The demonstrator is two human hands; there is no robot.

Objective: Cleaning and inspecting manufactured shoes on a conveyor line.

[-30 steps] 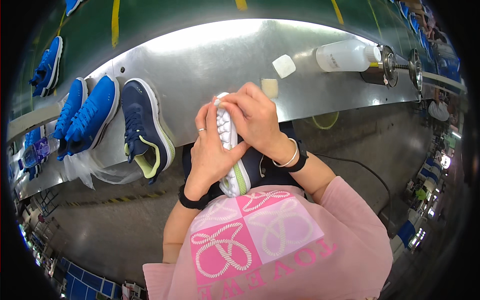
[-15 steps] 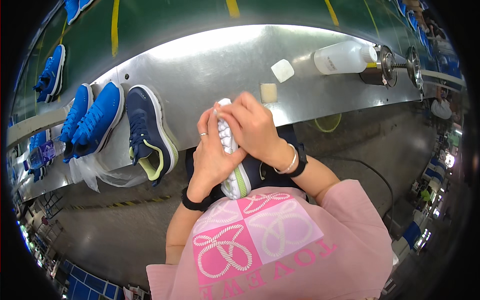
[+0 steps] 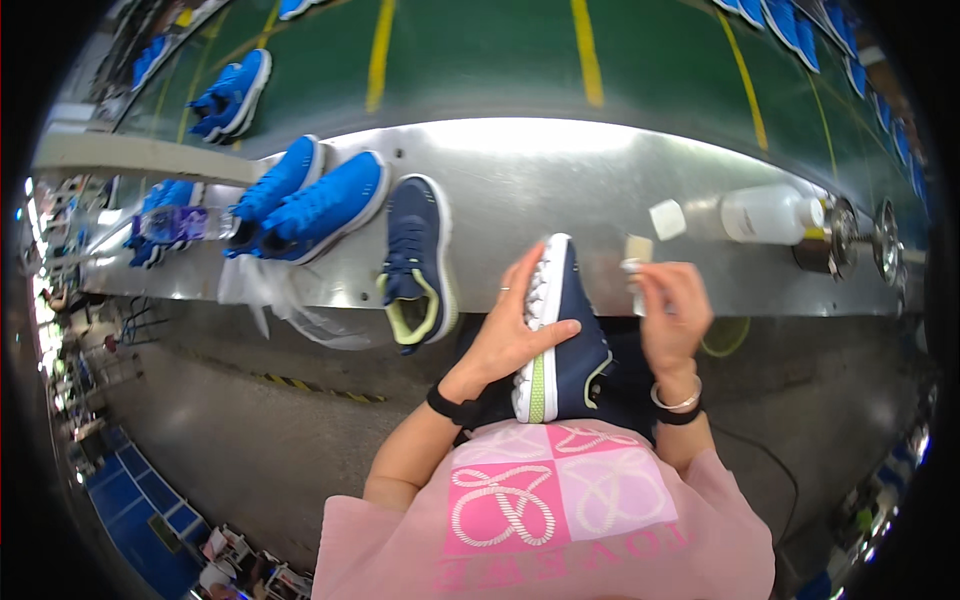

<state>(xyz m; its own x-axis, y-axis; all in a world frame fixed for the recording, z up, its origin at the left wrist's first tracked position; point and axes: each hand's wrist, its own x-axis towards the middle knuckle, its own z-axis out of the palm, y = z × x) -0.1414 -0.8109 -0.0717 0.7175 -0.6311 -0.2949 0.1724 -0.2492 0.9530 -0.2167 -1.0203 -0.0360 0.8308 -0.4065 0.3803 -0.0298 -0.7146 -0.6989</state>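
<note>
A: What has changed with the hands?
B: They've parted. Half a second ago both meet at the toe of the navy sneaker (image 3: 581,350); now only the left hand (image 3: 508,345) is on it.
A: How does it grip?
B: Its fingers lie along the white sole and its thumb crosses to the dark upper, grasping the shoe.
A: And where is the shoe?
B: Above the person's lap, heel by the pink shirt (image 3: 545,545), toe toward the metal table (image 3: 520,180). It's turned, too: much more of the upper shows.
A: The right hand (image 3: 677,305)?
B: Off to the right, beside the cream block (image 3: 639,246). Its fingertips are pinched on a small white piece (image 3: 630,266), too blurred to identify.
A: Has the other navy shoe (image 3: 412,255) moved?
B: No, it stands on the table beside the blue shoes (image 3: 330,205), as before.
</note>
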